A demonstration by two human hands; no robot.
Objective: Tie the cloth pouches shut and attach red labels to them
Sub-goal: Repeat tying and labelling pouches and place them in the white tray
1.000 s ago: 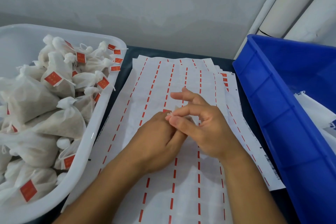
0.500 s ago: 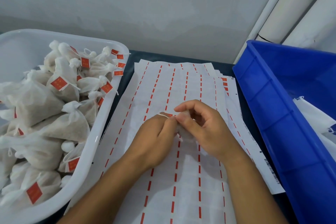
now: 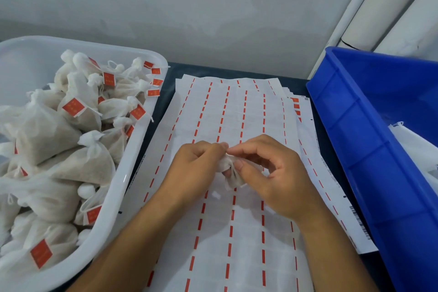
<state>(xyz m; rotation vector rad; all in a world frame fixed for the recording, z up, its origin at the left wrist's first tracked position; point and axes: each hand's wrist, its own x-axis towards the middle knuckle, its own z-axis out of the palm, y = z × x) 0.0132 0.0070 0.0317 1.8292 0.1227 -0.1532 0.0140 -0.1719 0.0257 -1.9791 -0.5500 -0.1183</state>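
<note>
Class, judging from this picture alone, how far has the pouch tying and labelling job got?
Done: the white plastic tub is piled with tied cloth pouches bearing red labels. In hand: the left hand and right hand pinch one small white cloth pouch. Left: white material lies in the blue plastic crate.

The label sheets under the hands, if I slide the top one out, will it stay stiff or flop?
Probably floppy: the label sheets look thin and lie flat, fanned at their right edges. The top one likely slides easily, since the stack is loose. The hands holding the pouch are above the stack, so move them first.
</note>
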